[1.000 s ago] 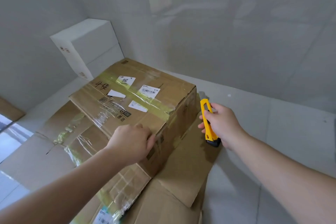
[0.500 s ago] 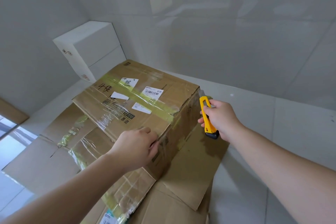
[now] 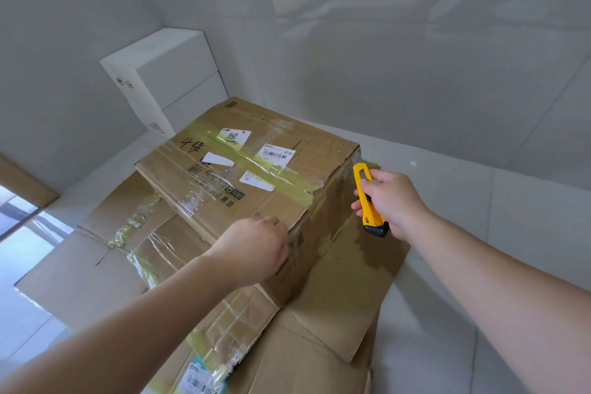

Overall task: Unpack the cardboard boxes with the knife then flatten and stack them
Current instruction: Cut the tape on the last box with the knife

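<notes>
Two hands work on one taped cardboard box (image 3: 256, 169), which stands on a layer of flattened cardboard (image 3: 345, 291) spread over the tiled floor (image 3: 511, 233), near a corner of the room. The left hand (image 3: 256, 249) rests on the box's near top corner, fingers curled over the edge, bracing it. The right hand (image 3: 393, 201) is wrapped tight round a yellow knife (image 3: 366, 198), held just beside the box's right side face, with the tip up near the top right corner; whether a blade is out I cannot tell.

By its look the box is stiff at the edges and corners yet likely to give in the middle of the panels, so the corner hold is probably the sound one. Clear and yellowish tape (image 3: 278, 173) runs across the lid and down the right face; it looks glossy and slick, so the blade may skate unless it follows the seam. How heavy the box is cannot be told. A white box (image 3: 166, 73) stands behind it against the wall, well apart from both hands.
</notes>
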Action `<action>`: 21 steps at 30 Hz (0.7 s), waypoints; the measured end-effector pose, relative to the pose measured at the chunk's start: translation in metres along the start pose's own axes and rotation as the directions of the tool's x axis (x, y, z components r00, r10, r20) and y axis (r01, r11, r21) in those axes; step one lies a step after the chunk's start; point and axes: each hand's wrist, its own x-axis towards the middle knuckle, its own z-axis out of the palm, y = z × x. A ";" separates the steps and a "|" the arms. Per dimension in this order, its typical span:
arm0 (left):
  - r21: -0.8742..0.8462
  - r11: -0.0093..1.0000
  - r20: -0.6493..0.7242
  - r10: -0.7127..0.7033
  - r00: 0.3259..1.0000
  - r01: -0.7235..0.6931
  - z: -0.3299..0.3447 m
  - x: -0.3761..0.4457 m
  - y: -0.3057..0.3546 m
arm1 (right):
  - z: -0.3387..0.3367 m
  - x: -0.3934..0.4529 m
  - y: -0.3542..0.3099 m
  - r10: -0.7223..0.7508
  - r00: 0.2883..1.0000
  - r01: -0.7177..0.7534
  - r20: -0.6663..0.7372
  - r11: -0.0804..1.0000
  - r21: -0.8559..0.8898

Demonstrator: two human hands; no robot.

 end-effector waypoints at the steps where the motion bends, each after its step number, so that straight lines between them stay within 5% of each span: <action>1: 0.013 1.000 0.007 0.006 1.000 -0.006 0.000 0.003 0.000 | 0.001 -0.002 0.002 0.014 1.000 -0.014 0.013 1.000 0.014; 10: 0.060 0.995 -0.137 0.087 0.987 -0.080 -0.005 0.005 0.005 | 0.001 -0.025 0.008 0.052 0.982 -0.033 0.181 0.993 -0.110; 21: -0.009 0.999 -0.136 0.033 0.990 -0.034 0.001 0.002 0.002 | 0.010 -0.023 0.003 0.036 0.982 -0.002 0.187 0.984 -0.180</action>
